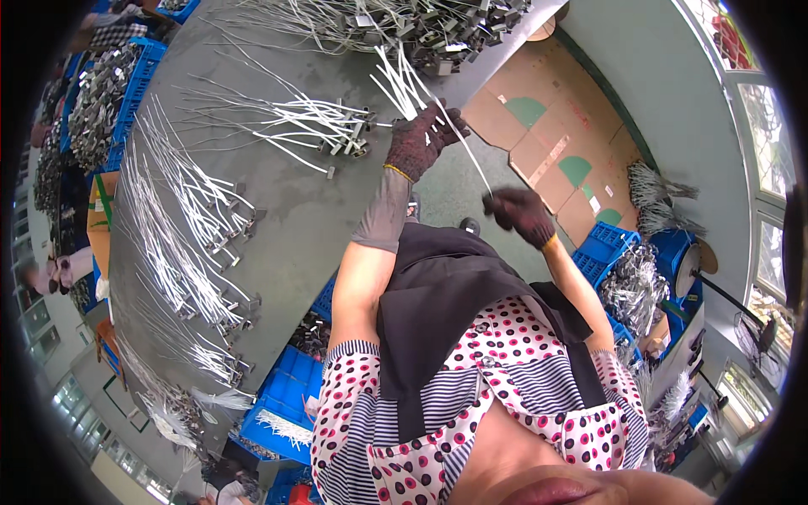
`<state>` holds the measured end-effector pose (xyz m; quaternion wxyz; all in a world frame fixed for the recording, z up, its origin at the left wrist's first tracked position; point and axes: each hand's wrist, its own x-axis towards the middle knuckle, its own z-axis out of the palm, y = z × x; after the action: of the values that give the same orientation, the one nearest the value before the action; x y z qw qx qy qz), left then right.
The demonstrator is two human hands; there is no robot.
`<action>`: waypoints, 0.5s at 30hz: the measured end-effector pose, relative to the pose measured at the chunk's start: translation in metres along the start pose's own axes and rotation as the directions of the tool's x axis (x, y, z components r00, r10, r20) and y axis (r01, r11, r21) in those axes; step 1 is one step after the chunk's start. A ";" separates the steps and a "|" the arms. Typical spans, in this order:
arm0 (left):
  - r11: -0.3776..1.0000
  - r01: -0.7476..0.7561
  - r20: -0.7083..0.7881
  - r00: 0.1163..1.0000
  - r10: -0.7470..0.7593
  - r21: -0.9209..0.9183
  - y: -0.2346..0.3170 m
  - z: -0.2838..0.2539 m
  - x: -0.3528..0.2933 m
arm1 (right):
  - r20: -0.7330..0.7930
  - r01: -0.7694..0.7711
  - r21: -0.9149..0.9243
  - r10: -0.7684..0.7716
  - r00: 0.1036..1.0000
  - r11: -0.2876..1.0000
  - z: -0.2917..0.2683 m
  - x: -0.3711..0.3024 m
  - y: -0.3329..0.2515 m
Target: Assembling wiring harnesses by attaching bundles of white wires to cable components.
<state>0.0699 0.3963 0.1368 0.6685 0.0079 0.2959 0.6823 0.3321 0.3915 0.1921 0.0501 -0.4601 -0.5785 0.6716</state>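
My left hand (418,141), in a dark red knitted glove, is closed on a small bunch of white-sleeved wires (400,94) at the table's edge. Their white ends fan out above the fingers. One long white-sleeved wire (475,158) runs from that hand down to my right hand (520,216). The right hand, gloved alike, pinches its lower end with curled fingers. Left of my left hand, a bundle of white-sleeved wires with small metal parts (316,122) lies on the grey table (295,215). Whether the held wires carry such parts is hidden by the glove.
More bundles of wires (181,265) lie along the table's left side. A large tangled heap of wires with metal parts (446,34) covers its far end. Cardboard sheets (547,118) lie to the right. Blue crates (290,383) stand below the table; a filled blue crate (599,252) is at right.
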 end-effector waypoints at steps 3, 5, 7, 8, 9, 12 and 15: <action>1.000 -0.012 -0.033 0.999 0.013 0.011 -0.010 -0.002 0.004 | 0.038 -0.186 0.028 0.185 0.982 0.982 -0.021 -0.051 0.084; 0.998 -0.033 -0.092 0.995 0.038 0.056 -0.010 -0.006 0.005 | 0.005 -0.273 0.036 0.273 0.962 0.961 -0.031 -0.085 0.130; 0.992 -0.093 -0.098 0.990 0.102 0.090 -0.007 -0.001 0.002 | -0.045 -0.275 0.069 0.278 0.959 0.959 -0.037 -0.108 0.176; 0.985 -0.140 -0.092 0.985 0.149 0.098 -0.001 0.006 0.002 | -0.072 -0.262 -0.033 0.260 0.963 0.964 -0.043 -0.122 0.186; 0.974 -0.105 -0.140 0.981 0.134 0.202 0.013 0.014 0.000 | -0.080 -0.238 -0.134 0.229 0.970 0.962 -0.046 -0.128 0.199; 0.957 -0.223 -0.090 0.966 0.243 0.187 0.042 0.012 -0.008 | -0.129 -0.216 -0.145 0.198 0.972 0.966 -0.050 -0.135 0.233; 0.890 -0.377 -0.143 0.896 0.421 0.255 0.055 0.023 -0.015 | -0.147 -0.157 -0.206 0.128 0.981 0.966 -0.061 -0.137 0.263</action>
<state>0.0307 0.3957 0.1842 0.4761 0.0761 0.4255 0.7658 0.5742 0.2682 0.0585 -0.0105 -0.5470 -0.6088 0.5745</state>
